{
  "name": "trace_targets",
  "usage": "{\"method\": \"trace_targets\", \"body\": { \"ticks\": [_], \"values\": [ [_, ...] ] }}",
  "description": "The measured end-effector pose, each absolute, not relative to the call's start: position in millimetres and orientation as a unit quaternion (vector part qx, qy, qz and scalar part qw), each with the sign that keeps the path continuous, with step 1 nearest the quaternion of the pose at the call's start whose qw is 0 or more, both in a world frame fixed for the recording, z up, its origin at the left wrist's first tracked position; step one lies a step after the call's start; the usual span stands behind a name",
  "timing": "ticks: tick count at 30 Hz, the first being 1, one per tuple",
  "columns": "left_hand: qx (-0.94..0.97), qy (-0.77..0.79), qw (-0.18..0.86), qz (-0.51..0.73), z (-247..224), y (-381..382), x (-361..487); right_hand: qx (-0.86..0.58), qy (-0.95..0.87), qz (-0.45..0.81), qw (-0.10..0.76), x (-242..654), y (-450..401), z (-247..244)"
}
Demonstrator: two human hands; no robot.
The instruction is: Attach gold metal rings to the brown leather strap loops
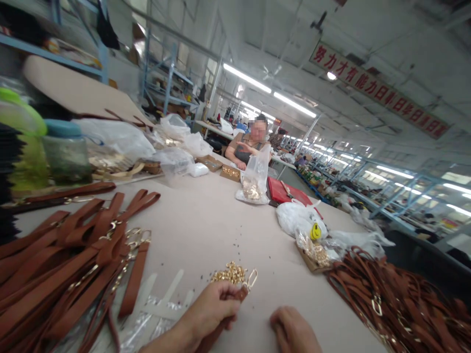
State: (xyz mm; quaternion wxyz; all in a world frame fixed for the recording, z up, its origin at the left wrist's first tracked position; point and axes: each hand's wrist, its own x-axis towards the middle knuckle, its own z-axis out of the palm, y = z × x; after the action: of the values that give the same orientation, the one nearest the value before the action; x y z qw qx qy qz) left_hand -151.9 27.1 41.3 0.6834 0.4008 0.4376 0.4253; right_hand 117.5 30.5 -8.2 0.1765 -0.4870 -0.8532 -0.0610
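Observation:
My left hand (217, 311) is closed on a brown leather strap (241, 294), pinched near its end, where a gold metal clasp (252, 279) sticks out. Just beyond these fingers lies a heap of small gold hardware pieces (230, 271). At the table's near side, apart from the strap end, my right hand (294, 331) has its fingers curled down and together; whatever they may hold is hidden. Brown leather straps with gold clips (99, 250) are spread to the left of my left hand. Another large pile of brown straps (401, 299) lies on the right.
Bags of gold hardware (253, 189) and a red folded item (289, 191) stand farther back on the table (191, 215). A lidded jar (66, 152) and a green bottle (22, 142) are at the left. Across the table sits a person (246, 147).

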Motion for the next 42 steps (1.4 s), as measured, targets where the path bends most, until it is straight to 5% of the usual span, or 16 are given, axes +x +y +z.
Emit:
{"method": "trace_targets", "body": {
  "ticks": [5,13,27,42],
  "values": [
    [0.424,0.441,0.663,0.431,51,25,-153,-0.554,-0.787,0.150,0.228,99,13,32],
    [0.503,0.435,0.593,0.454,57,18,-153,-0.486,-0.671,0.260,0.496,23,4,40],
    [0.592,0.449,0.461,0.486,56,14,-153,-0.424,-0.752,0.061,0.500,3,8,40],
    [0.705,0.470,0.317,0.426,52,4,-150,-0.513,-0.486,0.407,0.579,-5,-2,29]
  ]
}}
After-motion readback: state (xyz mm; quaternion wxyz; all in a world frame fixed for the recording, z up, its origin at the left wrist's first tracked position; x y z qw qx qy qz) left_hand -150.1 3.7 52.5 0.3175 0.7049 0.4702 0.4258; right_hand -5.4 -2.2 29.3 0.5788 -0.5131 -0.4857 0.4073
